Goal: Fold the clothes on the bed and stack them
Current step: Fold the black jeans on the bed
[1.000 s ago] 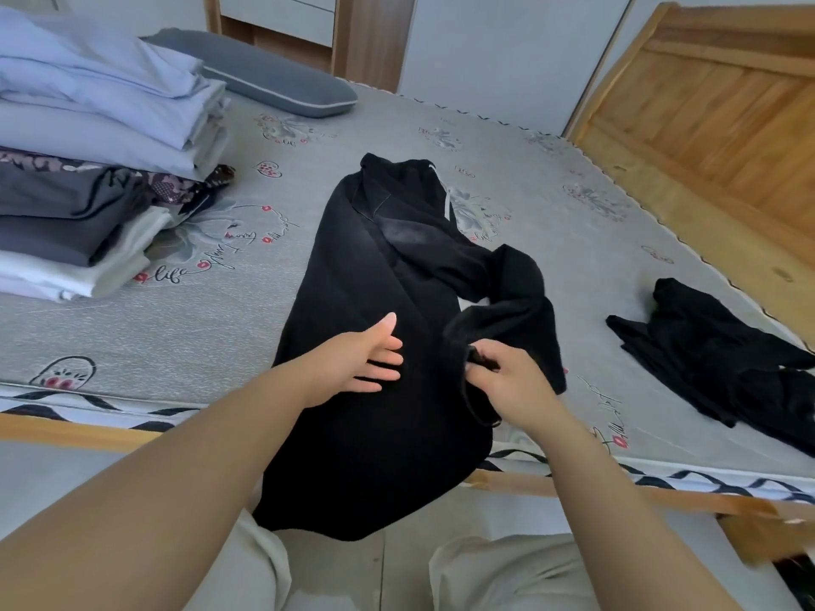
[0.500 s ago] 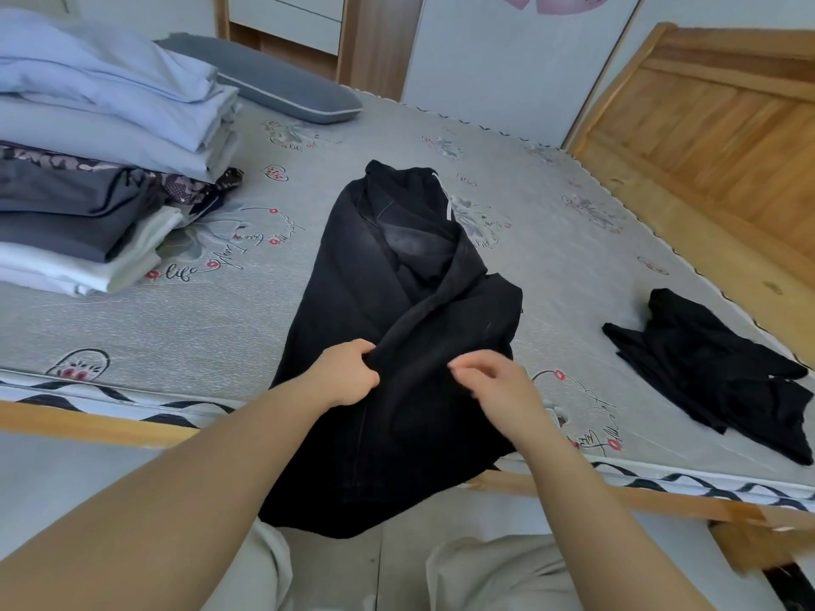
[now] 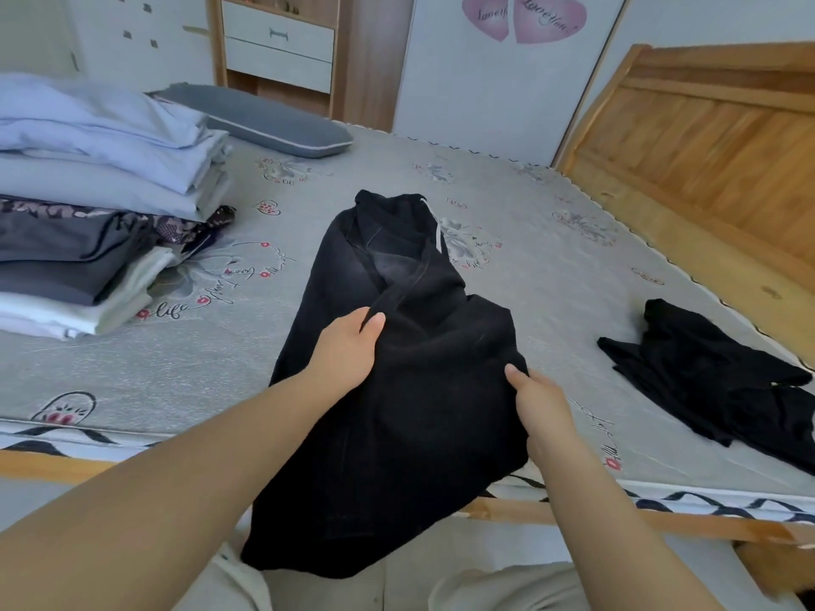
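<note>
Black garment (image 3: 397,368) lies lengthwise mid-bed, far end toward the middle of the mattress (image 3: 551,266), near end draped over the near edge and hanging past the wooden bed frame (image 3: 507,511). Partly folded: one side panel laid diagonally across the middle.

Left hand (image 3: 348,350) sits on the garment's left-centre, thumb on top and fingers tucked under a fold, gripping the cloth. Right hand (image 3: 540,407) is at the garment's right edge, thumb up on the fabric, the other fingers hidden behind the cloth (looks like a pinch on the edge, fingers curled round it).

Stack of folded clothes (image 3: 88,205) at the left edge of the bed: light blue and white on top, dark grey and a patterned piece in the middle, white at the bottom. Well apart from the black garment.

Second black garment (image 3: 714,381), crumpled and unfolded, near the right side of the bed, close to the near edge.

Grey pillow (image 3: 264,121) at the far left corner, just behind the stack. Wooden headboard (image 3: 705,147) along the right side.
</note>
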